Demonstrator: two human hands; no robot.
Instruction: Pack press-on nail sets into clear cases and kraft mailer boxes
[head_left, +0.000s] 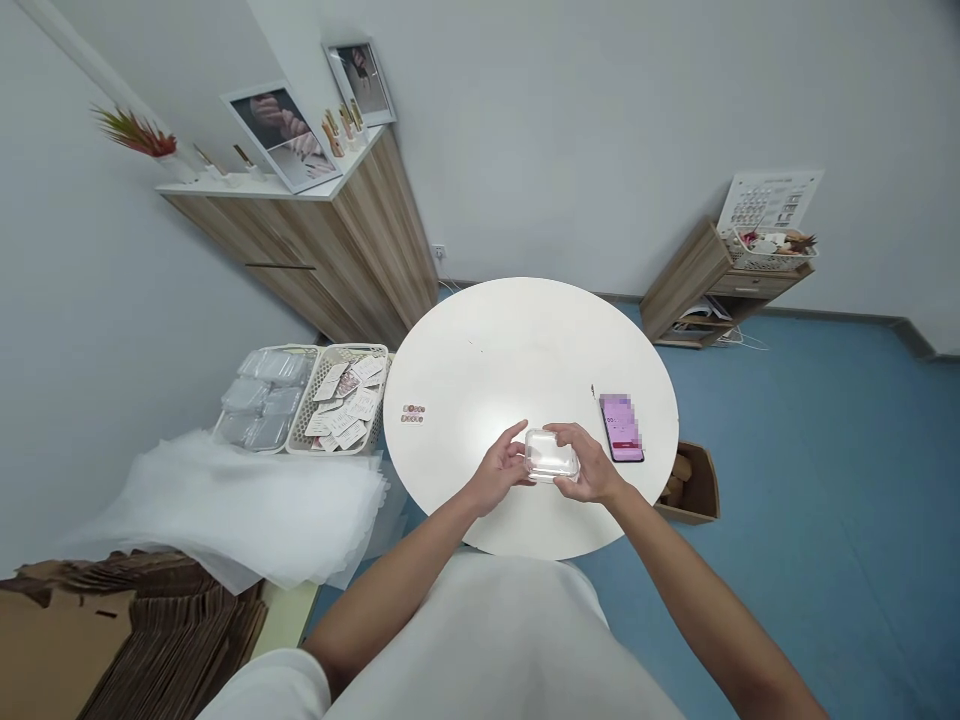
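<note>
A small clear plastic box is held just above the white round table, near its front edge. My right hand grips the box at its right end, with fingers at the far edge and the thumb side at the near edge. At the left end, my left hand has its curled fingers against the box, while its thumb points up and away. To the left on the tabletop lies a small set of press-on nails in two rows. A phone with a lit purple screen lies right of my hands.
Left of the white round table stand a basket of paper cards and a basket of clear boxes. White translucent sheets and stacked cardboard lie nearer. A brown bin stands at the right; a wooden cabinet stands behind left.
</note>
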